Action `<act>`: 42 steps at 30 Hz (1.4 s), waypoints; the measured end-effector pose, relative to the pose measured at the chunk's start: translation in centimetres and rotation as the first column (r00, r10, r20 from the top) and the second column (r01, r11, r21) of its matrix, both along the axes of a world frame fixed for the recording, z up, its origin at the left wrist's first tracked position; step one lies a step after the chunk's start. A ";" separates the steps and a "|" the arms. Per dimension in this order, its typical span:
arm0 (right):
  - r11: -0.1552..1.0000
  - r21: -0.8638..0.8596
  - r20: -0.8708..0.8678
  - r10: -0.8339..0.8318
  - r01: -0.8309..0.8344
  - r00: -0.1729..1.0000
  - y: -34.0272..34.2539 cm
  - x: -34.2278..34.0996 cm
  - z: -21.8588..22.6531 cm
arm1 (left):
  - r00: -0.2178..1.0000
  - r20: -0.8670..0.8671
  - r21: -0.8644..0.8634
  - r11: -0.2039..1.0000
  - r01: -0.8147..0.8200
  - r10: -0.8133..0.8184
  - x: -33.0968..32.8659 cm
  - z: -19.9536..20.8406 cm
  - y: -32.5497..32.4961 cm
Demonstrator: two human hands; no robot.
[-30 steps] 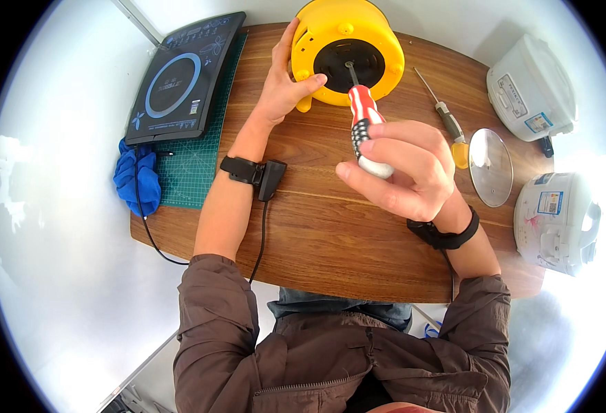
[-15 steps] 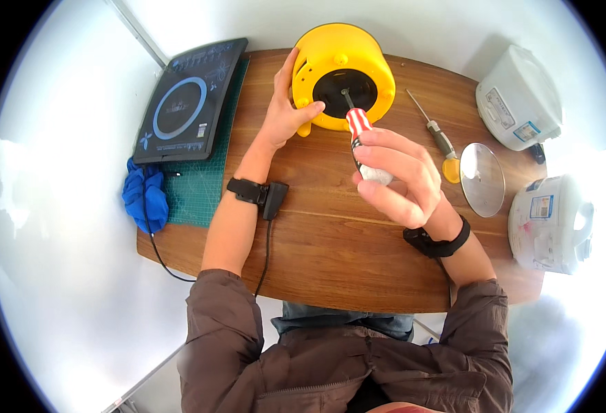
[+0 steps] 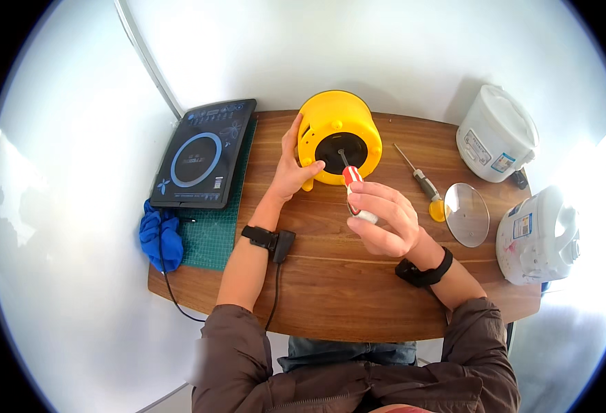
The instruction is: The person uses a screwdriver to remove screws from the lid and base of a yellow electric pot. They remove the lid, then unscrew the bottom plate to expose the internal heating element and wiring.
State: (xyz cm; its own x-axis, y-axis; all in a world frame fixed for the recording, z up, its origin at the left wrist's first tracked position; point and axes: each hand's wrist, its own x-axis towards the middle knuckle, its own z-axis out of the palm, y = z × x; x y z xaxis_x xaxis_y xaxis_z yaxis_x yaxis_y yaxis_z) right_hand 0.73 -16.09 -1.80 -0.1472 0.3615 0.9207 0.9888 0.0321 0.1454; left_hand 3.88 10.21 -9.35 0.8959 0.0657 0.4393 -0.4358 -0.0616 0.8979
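Yellow tub: here it is, the yellow tub [image 3: 334, 110], at the far edge of the tabletop [image 3: 330, 289], its ringed face turned toward us.
Left hand: our left hand [image 3: 291, 176] has its grip around the tub's left side, thumb on the front face, fingers round the wall, bracing it.
Right hand: up on the other side, our right hand [image 3: 391, 219] has its grip closed on the white end of the red-and-white screwdriver [image 3: 350, 176].
Black disc: the shaft reaches right to the middle of the black disc [image 3: 354, 148]; whether the tip is seated, we cannot tell.
Done so far: tub held, tool lined up at the centre; we judge the screwdriver work to be underway.
Left over: the disc sits in its yellow ring, not yet off, and we spot no loose screw; how far any fastener has turned, we cannot see.
Spare screwdriver: over to the right, the spare screwdriver [image 3: 427, 184] lies unheld, just beside the glass lid [image 3: 468, 213].
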 end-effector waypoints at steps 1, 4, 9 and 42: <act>1.000 -0.005 -0.001 -0.010 0.010 1.000 0.2 0.1 -0.1 | 1.000 0.007 0.004 1.000 -0.004 0.004 -0.1 0.0 -0.2; 0.998 0.036 0.047 -0.050 0.049 0.998 0.2 -0.3 0.2 | 1.000 -0.012 0.009 1.000 -0.015 0.015 -0.5 0.3 -0.2; 0.997 0.030 0.081 -0.067 0.065 0.994 -0.3 -0.4 -1.0 | 0.999 -0.046 -0.057 0.998 0.001 -0.003 -0.5 0.4 -0.3; 0.989 0.029 -0.047 -0.141 0.142 0.989 1.8 -1.0 0.9 | 0.998 -0.069 -0.145 0.989 -0.019 0.009 -0.2 0.0 0.2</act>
State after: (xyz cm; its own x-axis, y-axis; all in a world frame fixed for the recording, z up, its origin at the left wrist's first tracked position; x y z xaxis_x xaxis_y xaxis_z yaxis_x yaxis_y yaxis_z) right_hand -0.25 -14.24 -0.95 -0.0554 0.3460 0.9366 0.9886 -0.1127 0.1001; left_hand 3.73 10.42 -9.36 0.9217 0.1373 0.3627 -0.3739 0.0662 0.9251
